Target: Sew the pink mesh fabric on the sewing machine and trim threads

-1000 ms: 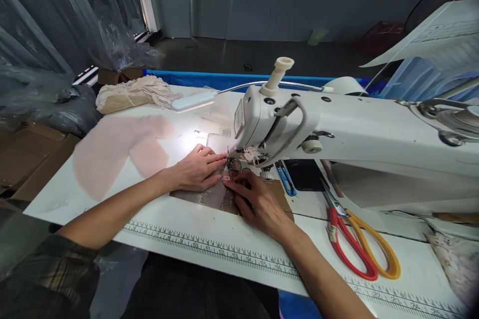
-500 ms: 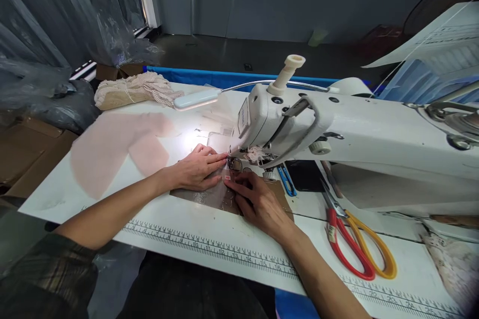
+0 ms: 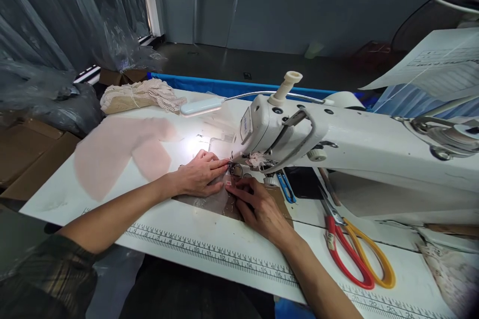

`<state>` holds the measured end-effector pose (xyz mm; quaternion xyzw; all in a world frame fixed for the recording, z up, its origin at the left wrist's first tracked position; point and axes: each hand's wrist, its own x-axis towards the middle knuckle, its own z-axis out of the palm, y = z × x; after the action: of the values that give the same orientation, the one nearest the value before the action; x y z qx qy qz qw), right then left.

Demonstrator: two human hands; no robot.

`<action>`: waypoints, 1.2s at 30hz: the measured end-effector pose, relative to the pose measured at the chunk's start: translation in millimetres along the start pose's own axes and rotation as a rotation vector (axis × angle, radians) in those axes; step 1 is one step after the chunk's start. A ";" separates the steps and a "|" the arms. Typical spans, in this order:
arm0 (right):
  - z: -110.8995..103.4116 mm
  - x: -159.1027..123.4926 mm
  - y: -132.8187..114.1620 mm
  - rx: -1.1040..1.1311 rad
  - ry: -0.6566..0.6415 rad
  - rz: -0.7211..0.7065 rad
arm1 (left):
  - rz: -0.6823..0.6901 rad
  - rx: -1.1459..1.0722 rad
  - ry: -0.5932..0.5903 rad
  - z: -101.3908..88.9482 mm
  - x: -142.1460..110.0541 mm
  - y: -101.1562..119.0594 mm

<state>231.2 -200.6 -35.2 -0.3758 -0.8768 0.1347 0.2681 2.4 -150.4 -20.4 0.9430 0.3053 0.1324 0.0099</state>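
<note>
My left hand (image 3: 200, 174) lies flat on a piece of sheer, pale fabric (image 3: 215, 202), its fingers stretched toward the presser foot (image 3: 231, 169) of a white sewing machine (image 3: 284, 129). To the right of the foot, my right hand (image 3: 256, 204) has its fingers bent and closed at the fabric's edge. By its index fingertip is a small pale tag with a reddish mark (image 3: 228, 184). The hand hides part of the fabric, and the needle is too small to make out.
Pink sheer pieces (image 3: 108, 154) lie left, with a tied lace bundle (image 3: 140, 95) behind them. Red-and-yellow scissors (image 3: 357, 244), blue thread snips (image 3: 286, 187) and a dark flat object (image 3: 305, 182) lie right. A printed ruler (image 3: 209, 251) follows the front edge. A lamp (image 3: 201, 106) lights the bed.
The camera view has tilted slightly, so the scene sits a little lower. Both hands keep nearly the same place by the presser foot, and the fabric has barely shifted.
</note>
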 end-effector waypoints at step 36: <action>4.5 -6.2 3.7 -0.023 0.013 -0.031 | 0.179 0.067 0.145 -5.8 -5.6 7.1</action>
<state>234.3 -202.8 -42.8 -0.3658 -0.8823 0.1181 0.2715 0.7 -159.7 -15.5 0.9542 0.2240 0.1903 -0.0553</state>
